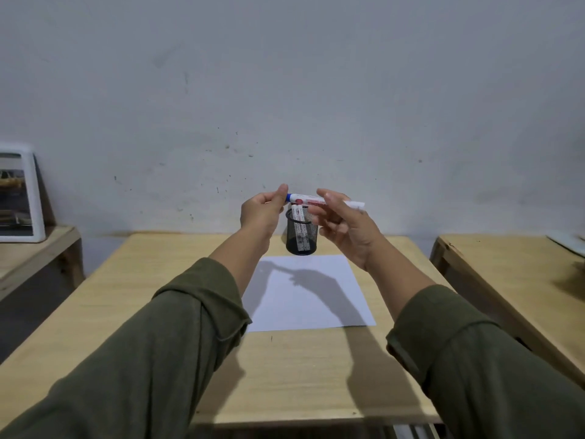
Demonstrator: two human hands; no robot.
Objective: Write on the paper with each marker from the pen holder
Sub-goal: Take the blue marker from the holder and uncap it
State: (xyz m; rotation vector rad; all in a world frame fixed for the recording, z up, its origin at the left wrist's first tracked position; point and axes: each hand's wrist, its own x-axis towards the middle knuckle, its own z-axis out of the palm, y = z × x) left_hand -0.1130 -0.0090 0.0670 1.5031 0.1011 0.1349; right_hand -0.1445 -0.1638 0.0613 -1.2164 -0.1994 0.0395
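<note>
Marker (308, 200) at frame centre is held level: cap end pinched by left hand (260, 213), barrel gripped by right hand (345, 228), above the paper (308, 293).

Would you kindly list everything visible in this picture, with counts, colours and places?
white marker with blue cap: one, held level in the air above the holder, between both hands
black wire-mesh pen holder: one, standing on the table at the paper's far edge
markers in the holder: white-barrelled, count unclear
white sheet of paper: one, flat mid-table, no writing visible
light wooden table: one, centre
side tables: two, light wood, one left, one right
white picture frame: one, on the left table, against the wall
left hand: grip on the blue cap, olive sleeve
right hand: grip on the barrel, olive sleeve
</note>
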